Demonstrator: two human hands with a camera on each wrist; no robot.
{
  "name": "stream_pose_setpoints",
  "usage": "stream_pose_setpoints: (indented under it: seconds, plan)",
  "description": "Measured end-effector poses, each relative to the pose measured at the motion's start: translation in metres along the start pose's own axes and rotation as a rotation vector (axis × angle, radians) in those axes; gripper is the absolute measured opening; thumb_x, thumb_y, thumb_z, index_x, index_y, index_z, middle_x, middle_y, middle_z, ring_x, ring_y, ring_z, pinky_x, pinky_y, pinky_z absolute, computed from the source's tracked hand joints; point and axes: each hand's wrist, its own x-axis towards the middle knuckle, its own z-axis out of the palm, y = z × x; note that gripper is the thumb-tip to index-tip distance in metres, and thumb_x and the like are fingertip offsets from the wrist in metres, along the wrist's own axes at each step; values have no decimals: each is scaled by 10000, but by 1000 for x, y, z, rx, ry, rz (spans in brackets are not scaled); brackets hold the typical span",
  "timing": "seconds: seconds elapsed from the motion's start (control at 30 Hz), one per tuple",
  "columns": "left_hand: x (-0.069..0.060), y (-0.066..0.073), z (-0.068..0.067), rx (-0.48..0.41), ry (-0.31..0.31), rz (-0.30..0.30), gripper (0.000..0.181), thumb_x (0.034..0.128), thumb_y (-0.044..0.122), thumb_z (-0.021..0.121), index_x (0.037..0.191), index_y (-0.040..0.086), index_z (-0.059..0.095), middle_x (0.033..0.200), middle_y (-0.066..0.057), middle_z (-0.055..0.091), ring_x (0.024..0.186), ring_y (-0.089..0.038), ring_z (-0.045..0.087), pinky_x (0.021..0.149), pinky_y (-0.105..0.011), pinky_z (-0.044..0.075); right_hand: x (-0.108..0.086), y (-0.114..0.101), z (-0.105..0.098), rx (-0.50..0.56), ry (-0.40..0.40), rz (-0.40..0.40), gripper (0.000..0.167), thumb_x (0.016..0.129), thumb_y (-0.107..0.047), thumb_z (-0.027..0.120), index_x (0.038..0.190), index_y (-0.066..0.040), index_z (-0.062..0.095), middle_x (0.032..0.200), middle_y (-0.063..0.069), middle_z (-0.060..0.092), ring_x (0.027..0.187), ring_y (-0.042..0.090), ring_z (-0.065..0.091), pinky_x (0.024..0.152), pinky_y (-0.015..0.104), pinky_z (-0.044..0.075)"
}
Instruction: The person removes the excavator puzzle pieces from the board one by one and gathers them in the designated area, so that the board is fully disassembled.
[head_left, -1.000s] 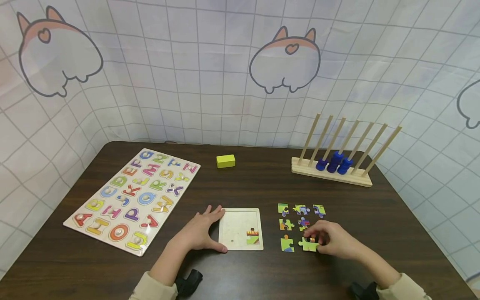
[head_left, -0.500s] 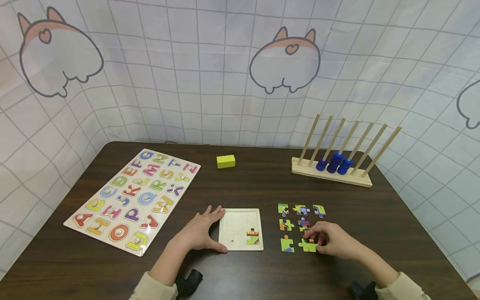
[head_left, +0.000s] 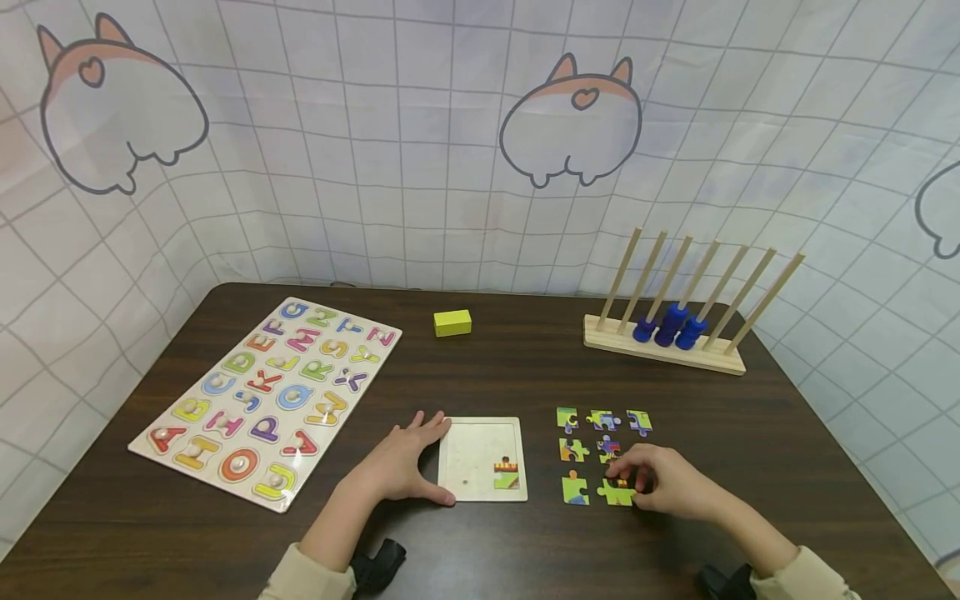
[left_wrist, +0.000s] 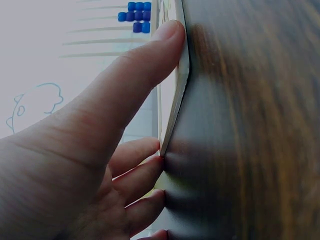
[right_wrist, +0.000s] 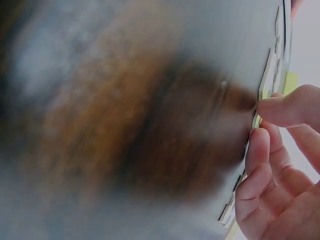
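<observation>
My left hand (head_left: 401,462) rests spread at the left side of a pale wooden puzzle tray (head_left: 468,450). Its thumb touches the near left corner and its fingertips meet the far left one, as the left wrist view shows along the tray's edge (left_wrist: 174,107). One green and red jigsaw piece (head_left: 506,477) lies inside, toward the lower right. On the table to the right, my right hand (head_left: 671,479) pinches a green jigsaw piece (head_left: 615,493) between thumb and curled fingers; part of that piece is hidden. Several other jigsaw pieces (head_left: 574,490) lie in rows beside it.
An alphabet board (head_left: 262,400) with knobbed letters lies on the left. At the back stand a yellow block (head_left: 452,323) and a wooden peg rack (head_left: 663,343) holding blue beads (head_left: 671,323). A patterned cloth (head_left: 420,150) hangs behind the dark table (head_left: 480,554).
My right fingers have shifted the green jigsaw piece very slightly toward the near edge. The left hand and tray have not visibly moved.
</observation>
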Motion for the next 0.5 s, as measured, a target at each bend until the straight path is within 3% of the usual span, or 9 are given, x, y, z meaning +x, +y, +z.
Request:
stream_pose_setpoints:
  seconds: [0.5]
  plan:
    - [0,0,0,2,-4,-5,986,601,452,821,1390,54,385,1459,-107,304,1359,-330,175,1068,-538,167,9,-11,2,-10,26,-15,329,688,86,660,993,-38,651,859,18,571,643,91,526,499,214,445]
